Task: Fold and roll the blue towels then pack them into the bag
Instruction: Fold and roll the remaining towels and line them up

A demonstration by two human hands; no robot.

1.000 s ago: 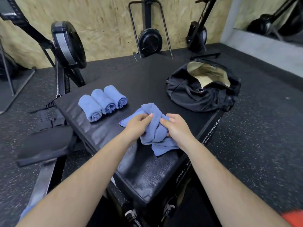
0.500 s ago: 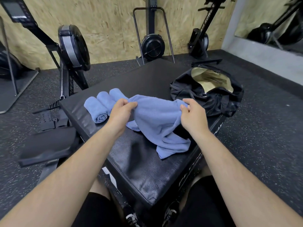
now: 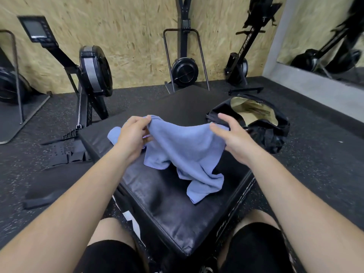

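A loose blue towel (image 3: 185, 152) hangs spread between my two hands above the black padded box (image 3: 167, 209), its lower end draped on the box top. My left hand (image 3: 134, 136) pinches the towel's upper left corner. My right hand (image 3: 230, 134) pinches the upper right edge, index finger raised. Behind my left hand only a bit of one rolled blue towel (image 3: 114, 134) shows; the rest of the rolls are hidden. The black bag (image 3: 275, 133) lies open at the box's right end, its tan lining visible.
Rowing machines (image 3: 92, 75) stand on the dark rubber floor to the left and behind the box, against a chipboard wall. A mirror (image 3: 325, 36) is at the right. My knees in black shorts are at the box's near corner.
Both hands have lifted the crumpled towel off the box and pulled apart, spreading it open. The view has tilted up and the rolled towels are now mostly hidden behind my left hand.
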